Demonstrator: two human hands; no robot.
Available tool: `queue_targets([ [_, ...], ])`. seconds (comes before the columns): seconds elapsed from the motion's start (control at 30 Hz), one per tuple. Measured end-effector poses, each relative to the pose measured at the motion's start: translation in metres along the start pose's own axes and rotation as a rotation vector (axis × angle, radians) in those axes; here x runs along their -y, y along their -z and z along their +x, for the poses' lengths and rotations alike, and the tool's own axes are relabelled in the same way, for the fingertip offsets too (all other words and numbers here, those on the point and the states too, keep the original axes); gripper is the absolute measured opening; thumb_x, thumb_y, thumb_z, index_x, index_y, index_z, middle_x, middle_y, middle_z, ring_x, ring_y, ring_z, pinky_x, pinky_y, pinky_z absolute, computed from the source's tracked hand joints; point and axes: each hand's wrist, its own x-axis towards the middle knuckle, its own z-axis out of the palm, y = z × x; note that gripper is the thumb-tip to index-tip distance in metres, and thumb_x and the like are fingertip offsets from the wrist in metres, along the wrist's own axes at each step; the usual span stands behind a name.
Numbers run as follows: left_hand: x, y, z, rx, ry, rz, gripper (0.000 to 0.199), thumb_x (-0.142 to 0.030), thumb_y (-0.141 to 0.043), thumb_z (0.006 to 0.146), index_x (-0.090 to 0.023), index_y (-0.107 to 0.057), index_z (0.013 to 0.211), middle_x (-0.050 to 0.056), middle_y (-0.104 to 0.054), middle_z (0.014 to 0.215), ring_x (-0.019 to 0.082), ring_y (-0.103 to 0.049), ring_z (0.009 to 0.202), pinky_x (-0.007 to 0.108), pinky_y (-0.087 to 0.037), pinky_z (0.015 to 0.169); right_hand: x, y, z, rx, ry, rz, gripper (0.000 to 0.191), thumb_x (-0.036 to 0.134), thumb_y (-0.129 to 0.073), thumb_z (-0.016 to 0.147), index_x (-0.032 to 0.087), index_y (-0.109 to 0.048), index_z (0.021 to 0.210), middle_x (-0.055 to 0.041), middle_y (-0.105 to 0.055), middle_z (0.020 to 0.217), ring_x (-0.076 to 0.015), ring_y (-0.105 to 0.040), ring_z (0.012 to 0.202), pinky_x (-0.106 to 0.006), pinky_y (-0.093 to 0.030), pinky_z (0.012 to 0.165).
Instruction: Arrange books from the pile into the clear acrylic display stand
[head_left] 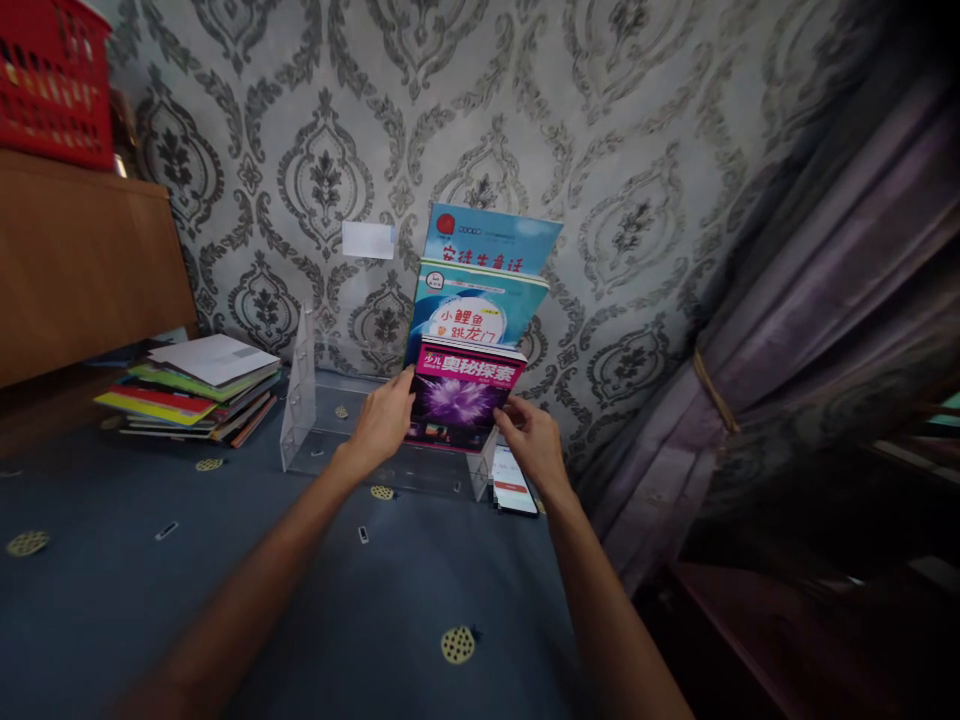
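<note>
A purple and black book [459, 400] with a bright burst on its cover stands at the front of the right part of a clear acrylic rack [298, 400]. My left hand [382, 418] grips its left edge, and my right hand [531, 440] pinches its right edge. Just behind it rises a teal book [480, 305]. A taller blue book [495, 240] is at the back, against the wall. The left part of the rack holds no books.
A pile of books and papers [214, 365] lies left of the rack. A lit phone [514, 482] rests at the rack's right end. At the upper left, a red basket [56, 90] sits on a wooden cabinet [90, 250]. A tied curtain [675, 440] hangs on the right.
</note>
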Motion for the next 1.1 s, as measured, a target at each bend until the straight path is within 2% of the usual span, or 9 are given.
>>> queue_targets([
  [0.2, 0.006, 0.007, 0.003, 0.050, -0.022, 0.014, 0.037, -0.011, -0.049, 0.094, -0.012, -0.056, 0.131, 0.015, -0.072, 0.118, 0.027, -0.068, 0.109, 0.039, -0.052, 0.095, 0.003, 0.005, 0.000, 0.056, -0.007, -0.045, 0.035, 0.037, -0.055, 0.083, 0.017, -0.075, 0.102, -0.0084, -0.076, 0.079, -0.0239, -0.068, 0.071, -0.033, -0.049, 0.069],
  [0.43, -0.002, 0.006, 0.002, 0.067, 0.028, 0.079, 0.036, -0.011, -0.047, 0.095, -0.012, -0.058, 0.130, 0.015, -0.073, 0.116, 0.027, -0.070, 0.105, 0.036, -0.052, 0.092, 0.004, 0.002, 0.001, 0.069, -0.035, -0.134, 0.028, 0.029, -0.054, 0.084, 0.018, -0.077, 0.095, -0.0090, -0.078, 0.087, -0.0233, -0.070, 0.078, -0.029, -0.046, 0.068],
  [0.83, 0.000, -0.004, 0.002, 0.003, 0.010, 0.126, 0.037, -0.014, -0.046, 0.095, -0.012, -0.059, 0.130, 0.015, -0.074, 0.114, 0.029, -0.070, 0.104, 0.037, -0.052, 0.089, 0.012, 0.004, -0.001, 0.055, -0.058, -0.144, 0.022, 0.025, -0.056, 0.086, 0.017, -0.076, 0.084, -0.0056, -0.074, 0.076, -0.0196, -0.066, 0.070, -0.027, -0.041, 0.066],
  [1.1, 0.000, 0.000, 0.002, 0.015, -0.019, 0.213, 0.032, -0.019, -0.044, 0.095, -0.015, -0.060, 0.122, 0.011, -0.075, 0.110, 0.027, -0.070, 0.101, 0.035, -0.052, 0.088, 0.016, 0.010, 0.001, 0.112, -0.081, -0.103, 0.023, 0.019, -0.056, 0.086, 0.016, -0.078, 0.095, -0.0066, -0.077, 0.085, -0.0203, -0.069, 0.078, -0.026, -0.045, 0.070],
])
